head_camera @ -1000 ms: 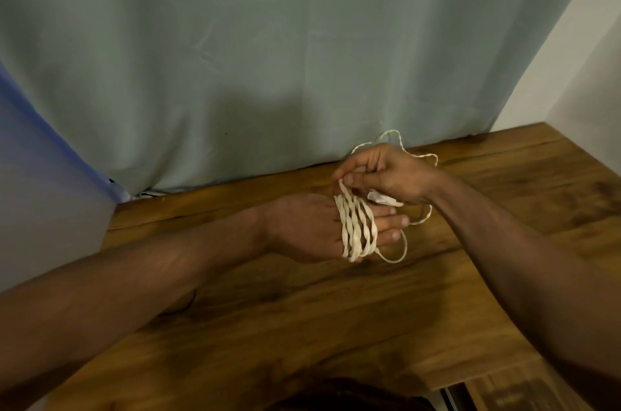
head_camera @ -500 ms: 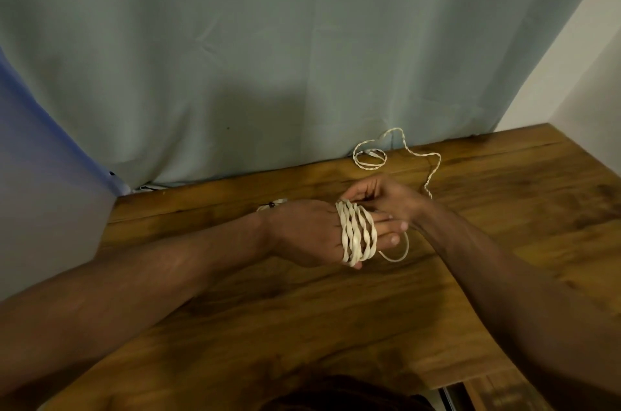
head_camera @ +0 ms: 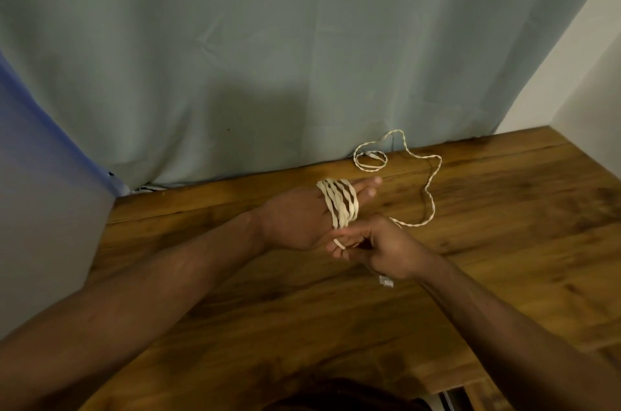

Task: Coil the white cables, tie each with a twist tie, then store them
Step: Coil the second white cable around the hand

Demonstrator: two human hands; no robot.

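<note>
Nearest, the right hand (head_camera: 379, 246) has swung underneath, fingers curled and pinching the twisted white cable (head_camera: 339, 205), laying another turn over the left hand's (head_camera: 292, 219) straight fingers, with only a short tail left on the brown wooden table (head_camera: 504, 235), so coiling is nearly done.

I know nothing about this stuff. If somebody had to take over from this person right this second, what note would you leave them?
Left hand: open, fingers straight, several turns of the white cable wound around them.
Right hand: pinches the cable close to those turns.
Loose tail: lies on the table, ending in a small loop by the curtain.
Done: coil partly wound.
Left: wind in the tail, tie it, store it. No twist tie in view.
</note>
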